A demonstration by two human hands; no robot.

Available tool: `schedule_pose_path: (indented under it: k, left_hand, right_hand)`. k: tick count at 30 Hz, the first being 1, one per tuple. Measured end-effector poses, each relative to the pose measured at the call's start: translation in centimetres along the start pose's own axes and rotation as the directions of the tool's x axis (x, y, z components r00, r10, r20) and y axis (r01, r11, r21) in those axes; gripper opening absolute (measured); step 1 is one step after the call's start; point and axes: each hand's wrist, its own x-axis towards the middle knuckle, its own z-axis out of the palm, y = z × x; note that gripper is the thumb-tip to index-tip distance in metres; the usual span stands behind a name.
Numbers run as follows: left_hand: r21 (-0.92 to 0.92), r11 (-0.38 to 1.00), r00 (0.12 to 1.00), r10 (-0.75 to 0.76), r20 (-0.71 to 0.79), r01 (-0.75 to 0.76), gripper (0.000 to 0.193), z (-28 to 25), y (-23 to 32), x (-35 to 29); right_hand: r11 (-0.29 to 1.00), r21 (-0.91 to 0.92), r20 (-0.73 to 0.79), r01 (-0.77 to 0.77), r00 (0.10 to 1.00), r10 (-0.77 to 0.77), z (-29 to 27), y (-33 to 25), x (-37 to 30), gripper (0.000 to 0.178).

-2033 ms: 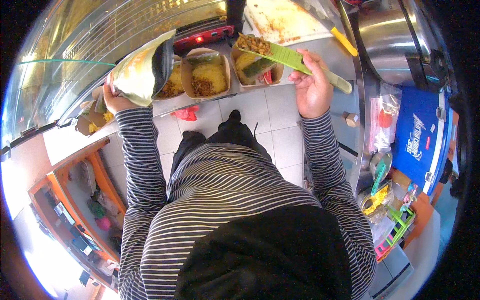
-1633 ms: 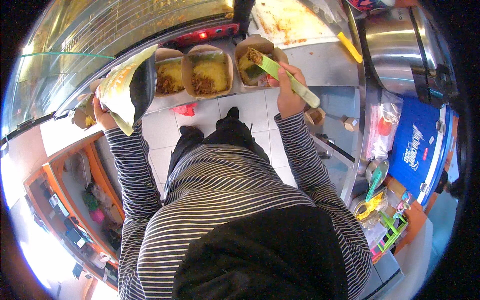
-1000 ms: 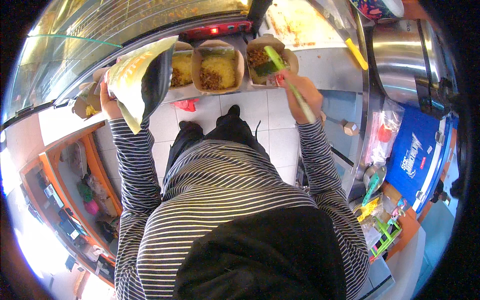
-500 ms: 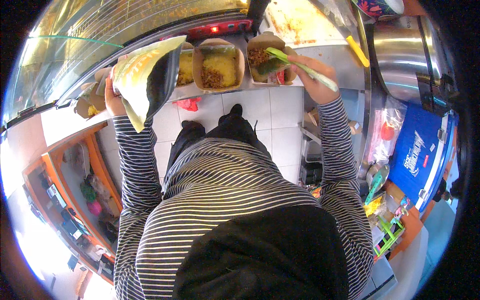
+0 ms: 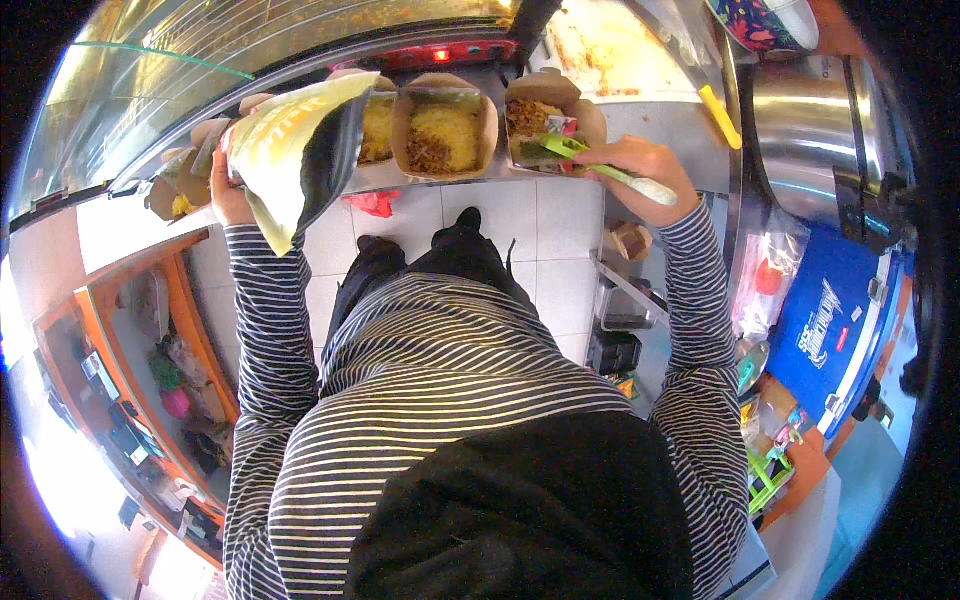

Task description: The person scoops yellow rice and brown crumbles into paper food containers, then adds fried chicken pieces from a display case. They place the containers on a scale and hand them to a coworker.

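My left hand [image 5: 231,197] is closed on the left side of a large yellow pouch [image 5: 285,145], whose dark open mouth faces right. In my right hand [image 5: 648,165] is a green utensil [image 5: 564,146] with a pale handle; its working end, too small to tell in kind, lies over the right-hand cardboard food box [image 5: 592,125]. That box holds brown crumbly food [image 5: 525,115], something dark green and a small red-and-white packet [image 5: 562,126]. Beside it stands a middle box [image 5: 486,130] with yellow and brown food. The pouch partly covers another box [image 5: 377,130].
More boxes [image 5: 165,195] line the counter at far left, below a glass display case [image 5: 190,75]. A yellow-handled knife [image 5: 720,117] lies at the right by a stained white board [image 5: 610,50]. A steel drum-shaped vessel [image 5: 805,130] and a blue cooler [image 5: 815,310] stand farther right.
My right hand and the utensil have shifted slightly right and down, and the utensil's end lies lower over the right box. My left hand still holds the pouch in about the same place.
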Motion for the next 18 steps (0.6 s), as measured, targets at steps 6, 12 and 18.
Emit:
schedule_pose_path:
  k: [6,12,18]
  left_hand:
    - [-0.044,0.999,0.999,0.001,0.052,0.002,0.055,-0.1,-0.1,-0.5]
    - [-0.116,0.993,0.986,-0.016,0.165,0.036,0.053,-0.3,0.1,-0.7]
    - [-0.201,0.948,0.885,-0.135,0.446,0.246,0.053,-1.6,1.0,0.0]
  right_hand:
    - [0.987,-0.019,-0.14,-0.16,0.978,0.155,0.8,-1.3,0.4,0.024]
    - [0.981,-0.182,-0.354,0.063,0.927,-0.125,5.0,-2.2,-0.2,0.03]
    - [0.975,-0.222,-0.413,0.014,0.905,-0.107,5.7,-2.5,-0.8,0.032]
